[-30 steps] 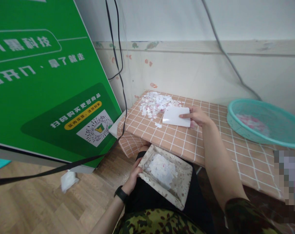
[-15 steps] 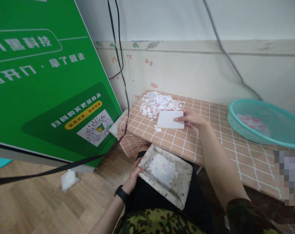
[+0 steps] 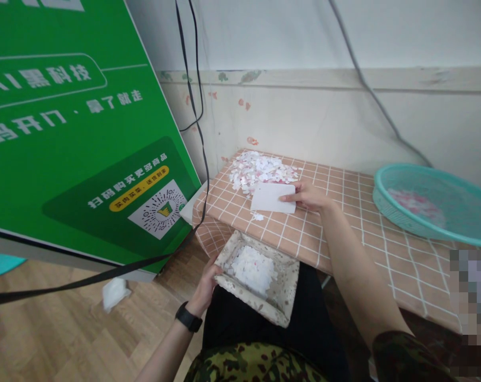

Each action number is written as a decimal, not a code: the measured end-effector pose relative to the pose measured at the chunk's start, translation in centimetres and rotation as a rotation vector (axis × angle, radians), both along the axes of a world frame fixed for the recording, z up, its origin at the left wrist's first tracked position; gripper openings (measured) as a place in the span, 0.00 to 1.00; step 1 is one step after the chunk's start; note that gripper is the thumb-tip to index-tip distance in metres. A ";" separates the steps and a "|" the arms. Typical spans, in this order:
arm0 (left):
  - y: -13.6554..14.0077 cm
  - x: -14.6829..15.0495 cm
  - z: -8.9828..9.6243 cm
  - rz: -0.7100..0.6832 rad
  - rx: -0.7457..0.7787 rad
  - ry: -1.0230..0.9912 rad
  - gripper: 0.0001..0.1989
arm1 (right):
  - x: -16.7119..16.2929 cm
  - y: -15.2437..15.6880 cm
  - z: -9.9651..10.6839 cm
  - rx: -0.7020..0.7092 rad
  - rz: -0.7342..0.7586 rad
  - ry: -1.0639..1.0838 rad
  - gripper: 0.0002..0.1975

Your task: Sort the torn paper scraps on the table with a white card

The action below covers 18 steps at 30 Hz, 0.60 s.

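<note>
My left hand (image 3: 208, 283) grips the left rim of a worn, speckled tray (image 3: 287, 294) above my lap, just below the table edge. White paper scraps (image 3: 253, 268) lie inside the tray. Between the thumb and fingers of my right hand (image 3: 306, 196) is a flat white card (image 3: 272, 198), held over the tabletop. A heap of white and pinkish paper scraps (image 3: 260, 171) lies right behind the card. A small loose scrap (image 3: 258, 216) rests on the cloth in front of it.
A checked brown cloth (image 3: 347, 223) covers the table against the wall. A turquoise mesh basket (image 3: 435, 225) with pinkish scraps stands at right. To the left rises a green printed cabinet (image 3: 85, 175), with black cables (image 3: 202, 143) hanging beside it. A white bag (image 3: 115, 293) lies on the floor.
The tray in my left hand has moved left and up, closer under the table edge. My right hand has shifted the card slightly left and toward me.
</note>
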<state>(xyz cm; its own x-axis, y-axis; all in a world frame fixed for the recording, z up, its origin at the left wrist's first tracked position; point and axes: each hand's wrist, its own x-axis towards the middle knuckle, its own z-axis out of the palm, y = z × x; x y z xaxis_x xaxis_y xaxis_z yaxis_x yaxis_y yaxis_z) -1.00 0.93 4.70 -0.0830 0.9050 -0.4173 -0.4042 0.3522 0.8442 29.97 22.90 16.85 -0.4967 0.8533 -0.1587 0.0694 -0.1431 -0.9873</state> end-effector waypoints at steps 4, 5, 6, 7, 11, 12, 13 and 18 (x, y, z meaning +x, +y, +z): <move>0.7 -1.1 1.1 0.108 -0.085 -0.010 0.06 | -0.6 0.0 -0.4 0.064 -0.001 0.011 0.16; 0.8 -1.4 1.4 0.132 -0.102 -0.016 0.05 | -0.8 0.0 -0.4 0.078 0.022 0.003 0.17; 0.9 -1.5 1.6 0.152 -0.116 -0.021 0.04 | -0.9 -0.1 -0.4 0.084 0.045 -0.004 0.17; 1.0 -1.7 1.8 0.167 -0.125 -0.022 0.03 | -0.9 -0.1 -0.3 0.085 0.061 -0.007 0.17; 1.1 -1.8 2.9 0.171 -0.131 -0.024 0.03 | -0.7 0.0 -0.1 0.085 -0.006 -0.012 0.18; 1.1 -1.8 3.1 0.160 -0.132 -0.034 0.04 | -0.7 0.0 0.0 0.091 -0.028 -0.030 0.17; 1.2 -1.8 3.4 0.148 -0.133 -0.046 0.06 | -0.7 -0.1 0.0 0.096 -0.039 -0.052 0.16; 1.2 -1.9 4.3 0.138 -0.151 -0.045 0.08 | -1.3 -0.6 0.0 0.114 0.059 -0.055 0.23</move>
